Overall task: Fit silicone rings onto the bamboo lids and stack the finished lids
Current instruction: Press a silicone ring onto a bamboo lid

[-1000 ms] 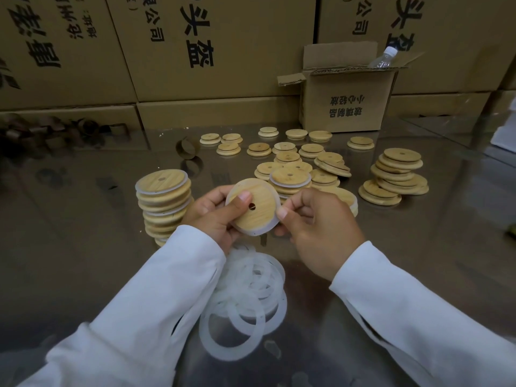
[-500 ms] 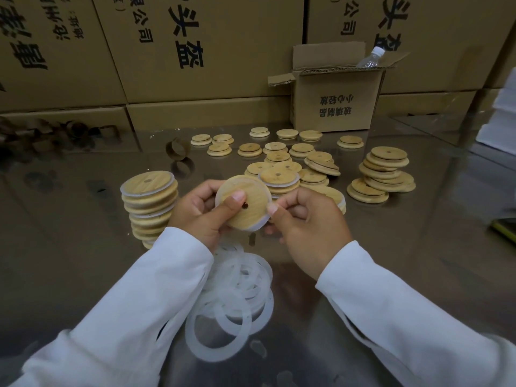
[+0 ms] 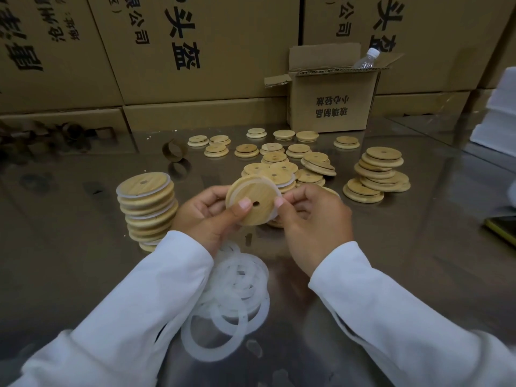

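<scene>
I hold one round bamboo lid (image 3: 258,194) with a small centre hole above the table. My left hand (image 3: 206,216) grips its left side, thumb pressed on the face near the hole. My right hand (image 3: 312,219) pinches the white silicone ring (image 3: 276,203) at the lid's right rim; the ring sits partly around the edge. A stack of ringed lids (image 3: 146,206) stands to the left. Loose silicone rings (image 3: 231,300) lie in a pile under my wrists.
Bare bamboo lids (image 3: 282,163) lie scattered and in low piles behind my hands, with a taller pile (image 3: 377,174) to the right. An open small carton (image 3: 332,104) with a plastic bottle (image 3: 365,58) stands at the back. Large cartons (image 3: 195,51) wall the far side.
The lid has turned in my hands and the ring now shows along its upper and right rim. The camera view has shifted a little to the right.
</scene>
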Motion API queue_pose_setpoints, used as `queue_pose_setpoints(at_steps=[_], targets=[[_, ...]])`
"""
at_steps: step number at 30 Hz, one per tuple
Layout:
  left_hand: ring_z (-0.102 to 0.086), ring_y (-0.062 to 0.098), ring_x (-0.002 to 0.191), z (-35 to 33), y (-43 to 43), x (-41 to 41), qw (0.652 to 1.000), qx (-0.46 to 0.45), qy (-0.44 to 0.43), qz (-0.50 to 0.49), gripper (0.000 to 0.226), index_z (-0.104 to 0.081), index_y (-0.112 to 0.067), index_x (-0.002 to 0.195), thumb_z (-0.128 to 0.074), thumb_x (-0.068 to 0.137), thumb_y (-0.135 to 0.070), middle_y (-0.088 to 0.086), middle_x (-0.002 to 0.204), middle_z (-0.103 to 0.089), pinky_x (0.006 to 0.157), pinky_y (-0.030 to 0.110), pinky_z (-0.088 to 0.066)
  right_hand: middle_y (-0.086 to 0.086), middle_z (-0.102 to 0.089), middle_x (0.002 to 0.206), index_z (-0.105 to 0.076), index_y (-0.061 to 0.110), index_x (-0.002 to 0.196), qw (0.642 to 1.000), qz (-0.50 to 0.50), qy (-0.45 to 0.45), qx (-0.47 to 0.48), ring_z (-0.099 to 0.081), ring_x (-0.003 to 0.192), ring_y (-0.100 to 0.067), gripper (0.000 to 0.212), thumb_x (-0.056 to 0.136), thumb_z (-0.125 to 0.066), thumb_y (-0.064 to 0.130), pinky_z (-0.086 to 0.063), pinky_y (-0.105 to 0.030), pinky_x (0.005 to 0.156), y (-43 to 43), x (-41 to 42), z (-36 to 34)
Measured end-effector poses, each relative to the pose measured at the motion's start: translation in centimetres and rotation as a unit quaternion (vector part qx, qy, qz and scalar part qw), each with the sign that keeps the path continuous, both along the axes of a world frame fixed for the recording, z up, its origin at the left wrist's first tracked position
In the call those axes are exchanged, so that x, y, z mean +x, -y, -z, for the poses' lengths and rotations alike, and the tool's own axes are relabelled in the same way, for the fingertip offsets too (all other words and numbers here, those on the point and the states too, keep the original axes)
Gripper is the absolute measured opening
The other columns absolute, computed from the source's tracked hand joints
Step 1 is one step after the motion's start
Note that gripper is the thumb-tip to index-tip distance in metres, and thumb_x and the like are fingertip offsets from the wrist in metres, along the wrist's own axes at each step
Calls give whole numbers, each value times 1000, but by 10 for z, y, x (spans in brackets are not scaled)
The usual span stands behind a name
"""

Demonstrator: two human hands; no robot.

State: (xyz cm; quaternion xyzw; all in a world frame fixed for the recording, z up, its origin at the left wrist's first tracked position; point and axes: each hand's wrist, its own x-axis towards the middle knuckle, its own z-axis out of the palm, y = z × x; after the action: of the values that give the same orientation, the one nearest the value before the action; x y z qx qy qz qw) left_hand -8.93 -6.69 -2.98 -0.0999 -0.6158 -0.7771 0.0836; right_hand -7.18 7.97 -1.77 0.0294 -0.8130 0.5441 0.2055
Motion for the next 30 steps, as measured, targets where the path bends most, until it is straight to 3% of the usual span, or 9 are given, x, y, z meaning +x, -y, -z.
queue_pose_setpoints(at_steps=[4, 8, 12, 16, 20, 25, 30], targets=[[-70, 13, 76, 2, 0, 2, 997, -73, -10, -8, 35, -69, -21, 85, -74, 52, -29, 1, 81, -74, 61, 19, -53, 21, -58, 67, -56, 33, 70, 999, 7, -19, 25, -57, 67, 3, 18, 84, -65, 26, -43, -10, 61, -2, -2, 2], [-67, 6, 67, -1, 0, 4, 989, -137, -42, -38, 29, -67, -18, 85, -69, 59, -30, -5, 72, -73, 59, 15, -51, 22, -58, 69, -56, 33, 72, 997, -12, -29, 64, -56, 68, 5, 16, 84, -65, 26, -39, -6, 59, -1, -1, 3], [-65, 5, 65, -1, 1, 4, 988, -147, -44, -31, 24, -66, -18, 83, -68, 60, -26, -6, 67, -71, 57, 15, -49, 12, -64, 72, -60, 27, 70, 999, -35, 22, 26, -61, 73, -4, 16, 83, -67, 21, -47, -16, 66, -6, -3, -1], [-65, 8, 65, -1, 3, 2, 989, -146, -32, -19, 25, -66, -19, 82, -67, 58, -28, -4, 67, -71, 60, 19, -52, 1, -68, 74, -62, 24, 69, 996, -68, 54, 6, -66, 73, -15, 16, 83, -67, 18, -53, -28, 72, -9, -5, -5], [-66, 10, 66, 0, 5, 2, 989, -144, -29, -18, 26, -67, -19, 83, -66, 58, -28, -3, 68, -71, 60, 21, -54, 4, -66, 68, -63, 24, 68, 996, -77, 39, 5, -65, 63, -8, 17, 82, -68, 16, -53, -27, 68, -8, -3, -6], [-67, 13, 69, 1, 5, 1, 989, -145, -23, -32, 28, -67, -20, 84, -67, 58, -31, -2, 70, -71, 66, 30, -55, 6, -68, 70, -66, 24, 71, 996, -73, 39, -23, -66, 72, -13, 10, 80, -70, 20, -54, -35, 78, -6, -1, -3], [-68, 16, 69, 0, 7, 0, 991, -129, -8, -46, 31, -67, -19, 83, -67, 57, -35, -1, 70, -72, 74, 43, -54, 7, -69, 75, -66, 26, 71, 996, -67, 53, -19, -65, 75, -9, 9, 79, -70, 25, -54, -32, 79, -3, 0, 0]])
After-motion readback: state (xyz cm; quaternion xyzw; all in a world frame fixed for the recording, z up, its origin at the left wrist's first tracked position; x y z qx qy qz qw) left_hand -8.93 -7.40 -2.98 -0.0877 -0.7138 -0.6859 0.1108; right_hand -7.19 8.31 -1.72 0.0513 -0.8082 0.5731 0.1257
